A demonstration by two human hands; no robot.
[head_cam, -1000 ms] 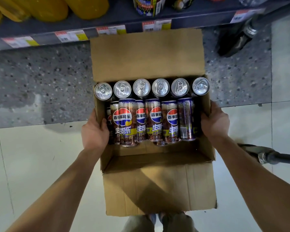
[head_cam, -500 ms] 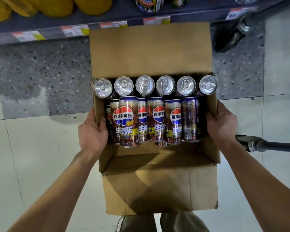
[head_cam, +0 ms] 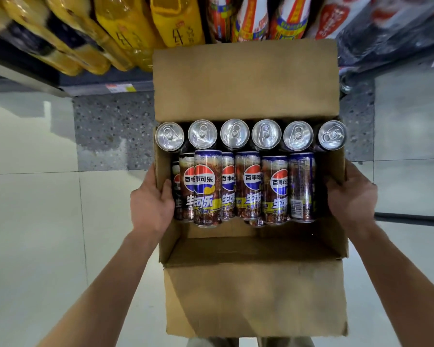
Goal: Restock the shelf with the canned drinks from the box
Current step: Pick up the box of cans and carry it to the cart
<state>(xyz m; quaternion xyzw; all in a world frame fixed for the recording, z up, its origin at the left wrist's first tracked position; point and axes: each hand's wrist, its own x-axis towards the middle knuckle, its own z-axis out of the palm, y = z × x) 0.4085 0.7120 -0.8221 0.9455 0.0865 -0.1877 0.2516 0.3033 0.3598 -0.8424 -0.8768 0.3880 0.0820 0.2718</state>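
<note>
An open cardboard box (head_cam: 246,81) is held up in front of me over the floor. My left hand (head_cam: 150,204) grips its left wall, thumb hooked over the rim inside. On the opposite wall my right hand (head_cam: 348,196) grips from outside. Several slim cola cans fill the far half: one row stands upright, silver tops (head_cam: 234,134) showing, and another row of cans (head_cam: 207,189) lies on its side with labels up. The near half of the box floor is bare cardboard.
A low shelf (head_cam: 105,83) with yellow bottles (head_cam: 125,28) and red-and-white labelled bottles (head_cam: 253,18) runs across the top of the view. Below it lie a speckled grey strip and pale floor tiles (head_cam: 35,221). A dark bar (head_cam: 411,217) crosses the floor at right.
The box has risen and moved toward the shelf with both hands still on its sides. More of the shelf's bottles have come into view above it.
</note>
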